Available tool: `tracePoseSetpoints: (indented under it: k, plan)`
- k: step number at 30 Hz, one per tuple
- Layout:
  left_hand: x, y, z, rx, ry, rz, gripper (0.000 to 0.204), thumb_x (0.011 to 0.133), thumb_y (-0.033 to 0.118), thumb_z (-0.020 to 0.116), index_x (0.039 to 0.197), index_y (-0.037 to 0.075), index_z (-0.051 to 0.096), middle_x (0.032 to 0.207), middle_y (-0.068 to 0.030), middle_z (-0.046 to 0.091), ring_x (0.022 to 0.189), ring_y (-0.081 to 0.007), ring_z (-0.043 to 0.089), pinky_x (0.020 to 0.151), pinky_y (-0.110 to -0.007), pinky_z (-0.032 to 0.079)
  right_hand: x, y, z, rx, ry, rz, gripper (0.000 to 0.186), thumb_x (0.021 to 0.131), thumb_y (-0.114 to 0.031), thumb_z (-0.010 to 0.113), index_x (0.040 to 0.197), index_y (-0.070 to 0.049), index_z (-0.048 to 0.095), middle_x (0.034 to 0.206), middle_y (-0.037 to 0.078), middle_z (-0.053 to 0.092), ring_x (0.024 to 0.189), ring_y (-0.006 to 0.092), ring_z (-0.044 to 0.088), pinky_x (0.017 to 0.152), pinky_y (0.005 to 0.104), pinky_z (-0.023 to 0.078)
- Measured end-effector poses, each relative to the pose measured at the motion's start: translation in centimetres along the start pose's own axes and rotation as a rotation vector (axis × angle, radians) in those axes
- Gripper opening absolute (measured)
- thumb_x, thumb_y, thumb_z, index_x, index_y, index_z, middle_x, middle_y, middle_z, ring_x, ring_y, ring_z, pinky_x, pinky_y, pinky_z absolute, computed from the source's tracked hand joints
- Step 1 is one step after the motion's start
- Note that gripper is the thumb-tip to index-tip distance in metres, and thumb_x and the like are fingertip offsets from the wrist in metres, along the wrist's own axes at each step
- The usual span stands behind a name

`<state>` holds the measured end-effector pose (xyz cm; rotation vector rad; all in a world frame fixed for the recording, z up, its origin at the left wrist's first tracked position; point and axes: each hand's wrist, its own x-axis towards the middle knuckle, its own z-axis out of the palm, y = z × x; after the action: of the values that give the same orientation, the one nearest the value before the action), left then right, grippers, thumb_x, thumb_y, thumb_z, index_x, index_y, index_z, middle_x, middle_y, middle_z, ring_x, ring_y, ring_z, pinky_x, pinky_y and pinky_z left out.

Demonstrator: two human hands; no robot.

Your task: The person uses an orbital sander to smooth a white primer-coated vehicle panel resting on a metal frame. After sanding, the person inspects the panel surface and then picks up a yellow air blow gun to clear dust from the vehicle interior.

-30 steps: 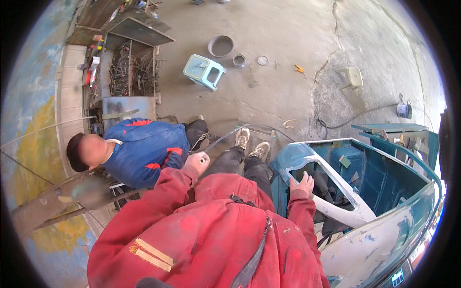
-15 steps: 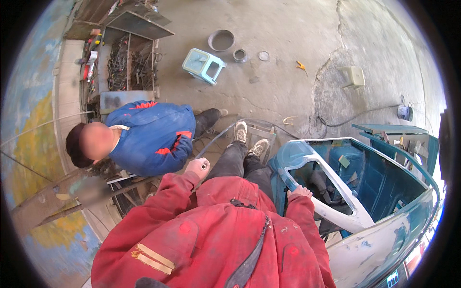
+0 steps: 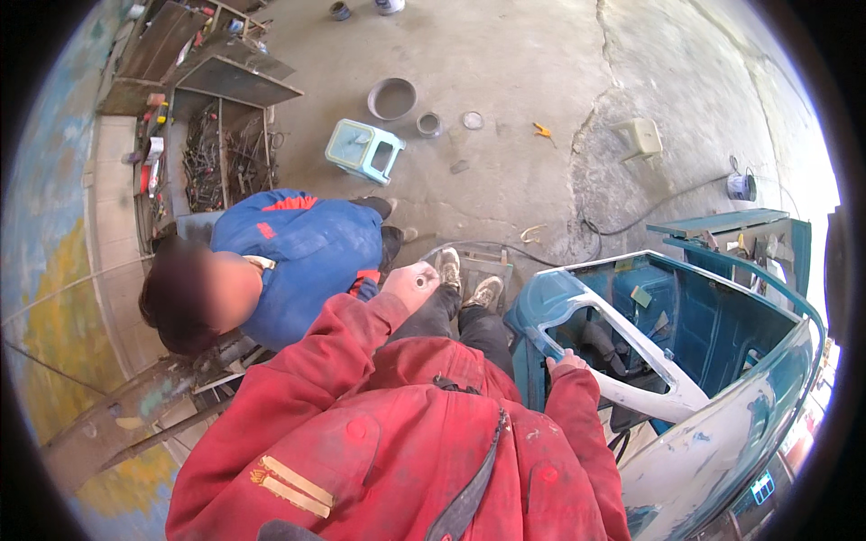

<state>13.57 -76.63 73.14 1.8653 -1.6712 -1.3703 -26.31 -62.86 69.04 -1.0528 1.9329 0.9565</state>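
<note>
Gripping a small round-ended thing (image 3: 421, 282), the left hand (image 3: 404, 287) is curled around it; the right hand (image 3: 566, 362) touches (how far closed, I cannot tell) the blue-and-white frame (image 3: 635, 339), standing on the right side.

Workshop, looks like vehicle body repair. Evidence: teal vehicle shell (image 3: 726, 298) with whitish patches on its panels and window frame (image 3: 622, 325); open-topped bin (image 3: 223, 140) full of loose metal tools (image 3: 202, 169); cracked, bare concrete floor (image 3: 505, 63); black hose (image 3: 648, 219) across it; bucket (image 3: 741, 187); wall (image 3: 54, 316) blotched blue and yellow.
</note>
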Motion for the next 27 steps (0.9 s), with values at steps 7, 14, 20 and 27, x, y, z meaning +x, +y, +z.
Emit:
tracePoseSetpoints:
  k: [7, 14, 20, 27]
  plan:
    - [1.6, 1.3, -1.1, 0.023, -0.075, 0.097, 0.013, 0.084, 0.015, 0.067, 0.092, 0.005, 0.065, 0.083, -0.0130, 0.068, 0.077, -0.0259, 0.068, 0.068, -0.033, 0.052, 0.4, 0.0, 5.1, 0.244, 0.054, 0.123, 0.066, 0.080, -0.051, 0.066, 0.130, -0.010, 0.054, 0.124, 0.021, 0.061, 0.119, 0.0389, 0.054, 0.102, 0.0465, 0.041]
    - [0.6, -6.7, -0.9, 0.289, -0.156, -0.002, 0.016, 0.085, 0.024, 0.064, 0.092, 0.010, 0.067, 0.085, -0.0170, 0.068, 0.082, -0.0359, 0.066, 0.070, -0.042, 0.052, 2.0, 3.4, 13.4, 0.769, 0.248, 0.353, 0.061, 0.080, -0.052, 0.068, 0.118, -0.005, 0.064, 0.115, 0.020, 0.065, 0.111, 0.0358, 0.060, 0.098, 0.0425, 0.045]
    - [0.6, -9.7, -1.7, 0.437, -0.129, -0.167, 0.016, 0.083, 0.026, 0.066, 0.089, 0.011, 0.069, 0.082, -0.0156, 0.068, 0.080, -0.0347, 0.067, 0.070, -0.041, 0.053, 1.6, 5.1, 12.0, 1.298, 0.566, 0.682, 0.071, 0.082, -0.050, 0.070, 0.120, 0.009, 0.055, 0.113, 0.022, 0.065, 0.106, 0.0319, 0.063, 0.092, 0.0395, 0.048]
    - [4.0, -6.4, 0.0, 0.414, -0.145, -0.187, 0.014, 0.082, 0.021, 0.065, 0.085, 0.008, 0.069, 0.079, -0.0146, 0.068, 0.075, -0.0302, 0.068, 0.067, -0.037, 0.052, 1.5, 6.3, 6.9, 1.417, 0.763, 0.888, 0.074, 0.068, -0.033, 0.084, 0.122, 0.010, 0.056, 0.120, 0.023, 0.063, 0.111, 0.0334, 0.062, 0.094, 0.0382, 0.048]
